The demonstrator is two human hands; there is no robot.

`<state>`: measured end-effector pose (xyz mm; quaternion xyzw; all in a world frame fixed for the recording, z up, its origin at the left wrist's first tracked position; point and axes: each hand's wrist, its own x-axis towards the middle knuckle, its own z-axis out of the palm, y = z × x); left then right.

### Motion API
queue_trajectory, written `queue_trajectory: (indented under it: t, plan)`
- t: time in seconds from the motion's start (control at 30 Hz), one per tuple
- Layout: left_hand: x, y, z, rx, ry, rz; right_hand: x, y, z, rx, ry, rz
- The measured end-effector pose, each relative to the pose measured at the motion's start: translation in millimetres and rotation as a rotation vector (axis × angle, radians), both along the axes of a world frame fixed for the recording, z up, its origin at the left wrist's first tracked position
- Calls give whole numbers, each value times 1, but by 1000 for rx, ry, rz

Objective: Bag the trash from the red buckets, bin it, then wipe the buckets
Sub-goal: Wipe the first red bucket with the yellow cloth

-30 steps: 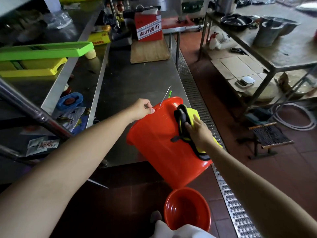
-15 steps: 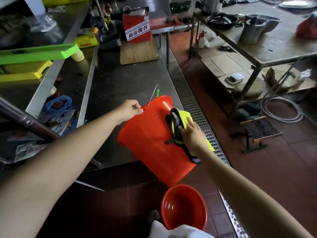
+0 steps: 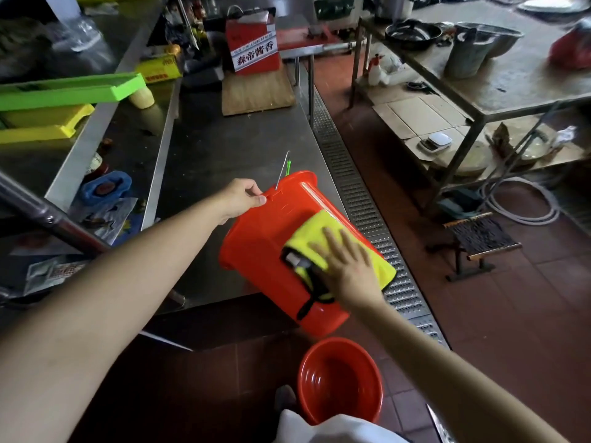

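The right hand [image 3: 347,266] has spread the bunched yellow cloth [image 3: 323,231] flat across the bucket's [image 3: 262,238] side.

A red carton [image 3: 254,43] is standing at the far end of the counter [image 3: 230,145], showing a white label reading "森帝酱香". The yellow box's [image 3: 158,69] print is staying illegible.

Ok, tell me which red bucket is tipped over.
The red bucket on the steel counter, under the yellow cloth; the second bucket stands upright on the floor.
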<state>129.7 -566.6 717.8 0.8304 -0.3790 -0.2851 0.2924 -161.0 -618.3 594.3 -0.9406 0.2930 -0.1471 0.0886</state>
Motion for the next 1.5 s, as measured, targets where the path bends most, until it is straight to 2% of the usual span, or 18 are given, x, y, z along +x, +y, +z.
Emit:
queue_trajectory:
  t: [0.1,0.13,0.17,0.2,0.27,0.37,0.43,0.5,0.57,0.63,0.7,0.77,0.8,0.93,1.03,1.2,1.33,1.5]
  plan:
    - [-2,-1,1,19,-18,10,-16,-57,10,493,-60,-369]
    - [-2,-2,1,22,-22,15,-18,-64,11,609,-90,-426]
    - [-3,-2,1,25,-28,18,-18,-62,10,632,-90,-450]
    - [-3,-3,1,28,-36,21,-18,-53,8,578,-65,-450]
    - [-2,-5,1,27,-36,27,-17,-19,-4,294,-18,-356]
    - [-1,-6,1,17,-17,23,-22,44,-25,-124,1,-31]
    - [-2,-7,1,20,-25,14,-28,62,-37,-269,18,179]
    - [-2,-7,0,21,-44,4,-36,50,-37,-280,20,279]
    - [-3,-7,0,25,-64,0,-41,25,-30,-184,42,246]
    - [-5,-10,2,29,-65,-4,-46,-5,-20,3,-48,2]
    - [-8,-12,3,26,-52,0,-50,-33,-11,340,-173,-289]
    - [-10,-14,5,31,-29,21,-51,-42,-8,564,-247,-389]
    - [-10,-15,7,40,-21,29,-51,-37,-8,532,-229,-376]
    - [-8,-18,10,55,56,39,-52,23,-19,76,-79,-122]
    - [-4,-17,9,62,90,24,-35,55,-27,-137,40,36]
    - [4,-14,3,29,64,-6,52,49,-3,-208,101,65]
    - [7,-16,-3,-34,-35,-20,118,42,20,-200,143,63]
    - [11,-15,-12,-13,-163,-77,80,36,10,-220,99,102]
